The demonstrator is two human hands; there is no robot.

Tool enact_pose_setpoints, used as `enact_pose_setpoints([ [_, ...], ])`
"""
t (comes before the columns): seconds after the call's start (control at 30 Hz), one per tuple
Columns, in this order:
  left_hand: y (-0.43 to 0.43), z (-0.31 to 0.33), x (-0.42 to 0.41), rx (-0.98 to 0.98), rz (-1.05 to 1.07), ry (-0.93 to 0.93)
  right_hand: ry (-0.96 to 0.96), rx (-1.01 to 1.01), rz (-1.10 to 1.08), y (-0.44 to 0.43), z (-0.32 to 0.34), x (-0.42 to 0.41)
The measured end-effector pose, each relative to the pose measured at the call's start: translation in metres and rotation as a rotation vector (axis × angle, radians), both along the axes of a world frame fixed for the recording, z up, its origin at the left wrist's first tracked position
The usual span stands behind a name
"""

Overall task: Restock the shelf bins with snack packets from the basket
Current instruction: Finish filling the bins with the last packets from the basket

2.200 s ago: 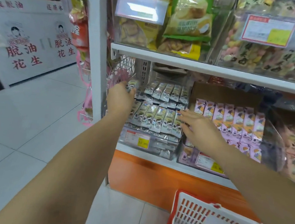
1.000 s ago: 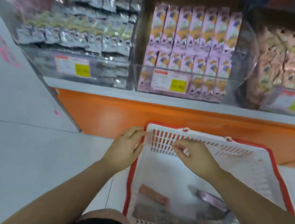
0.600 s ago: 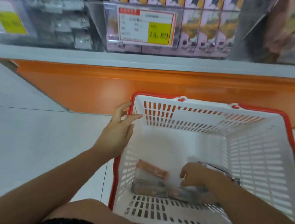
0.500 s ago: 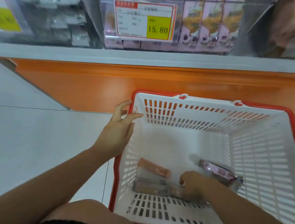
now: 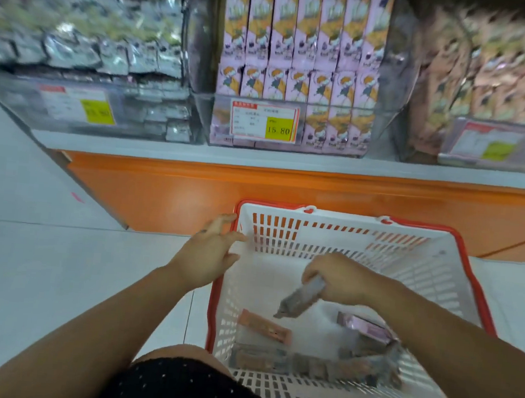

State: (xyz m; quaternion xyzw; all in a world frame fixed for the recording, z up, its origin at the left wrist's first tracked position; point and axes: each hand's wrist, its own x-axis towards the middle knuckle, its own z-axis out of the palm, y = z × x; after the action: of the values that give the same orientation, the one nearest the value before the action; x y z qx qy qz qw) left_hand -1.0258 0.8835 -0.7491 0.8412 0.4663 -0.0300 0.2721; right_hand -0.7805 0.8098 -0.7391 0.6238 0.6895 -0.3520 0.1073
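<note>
Pale tiled floor (image 5: 42,274), orange shelf base (image 5: 176,191).

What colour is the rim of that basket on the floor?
The basket rim is red; the head view shows it best.

Right hand (image 5: 341,280) gripping a grey snack packet (image 5: 300,299) above the white basket (image 5: 409,243), left hand (image 5: 207,254) with relaxed fingers at its rim, more packets (image 5: 264,326) inside, shelf bins (image 5: 290,125) beyond.
</note>
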Motion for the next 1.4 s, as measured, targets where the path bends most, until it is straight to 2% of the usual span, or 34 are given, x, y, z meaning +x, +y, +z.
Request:
enact_pose_setpoints([
  [0.1,0.003,0.033,-0.002,-0.049,-0.036,-0.078,0.081,0.241,0.066,0.008,0.052,-0.009],
  [0.23,-0.011,0.087,-0.007,-0.166,0.041,-0.383,0.252,0.557,0.181,0.006,0.101,-0.025],
  [0.37,-0.031,0.129,-0.023,-0.225,0.076,-0.590,0.284,0.795,0.275,0.005,0.133,-0.047],
  [0.53,-0.052,0.164,-0.053,-0.241,0.143,-0.688,0.265,1.001,0.406,0.010,0.158,-0.075],
  [0.6,-0.055,0.172,-0.066,-0.182,0.183,-0.703,0.280,1.057,0.411,0.010,0.166,-0.088],
  [0.67,-0.054,0.178,-0.080,-0.087,0.235,-0.708,0.328,1.051,0.386,0.010,0.171,-0.102],
  [0.77,-0.047,0.187,-0.100,-0.031,0.321,-0.773,0.496,0.866,0.229,0.009,0.178,-0.123],
  [0.9,-0.039,0.192,-0.108,-0.030,0.565,-1.064,0.762,0.711,-0.067,0.013,0.190,-0.151],
  [1.0,-0.040,0.190,-0.094,0.044,0.879,-1.285,0.830,0.763,-0.260,0.022,0.192,-0.177],
  [1.07,-0.043,0.192,-0.080,-0.096,0.933,-1.415,0.847,0.843,-0.325,0.029,0.193,-0.194],
  [1.17,-0.037,0.196,-0.074,-0.222,0.938,-1.499,0.843,0.873,-0.251,0.038,0.197,-0.213],
  [1.3,-0.014,0.206,-0.093,-0.195,0.919,-1.506,0.844,0.705,-0.067,0.055,0.214,-0.213],
  [1.33,-0.006,0.209,-0.098,-0.164,0.921,-1.494,0.797,0.708,-0.033,0.064,0.219,-0.207],
  [1.4,0.011,0.219,-0.108,-0.104,0.933,-1.469,0.581,0.786,0.017,0.092,0.226,-0.191],
])
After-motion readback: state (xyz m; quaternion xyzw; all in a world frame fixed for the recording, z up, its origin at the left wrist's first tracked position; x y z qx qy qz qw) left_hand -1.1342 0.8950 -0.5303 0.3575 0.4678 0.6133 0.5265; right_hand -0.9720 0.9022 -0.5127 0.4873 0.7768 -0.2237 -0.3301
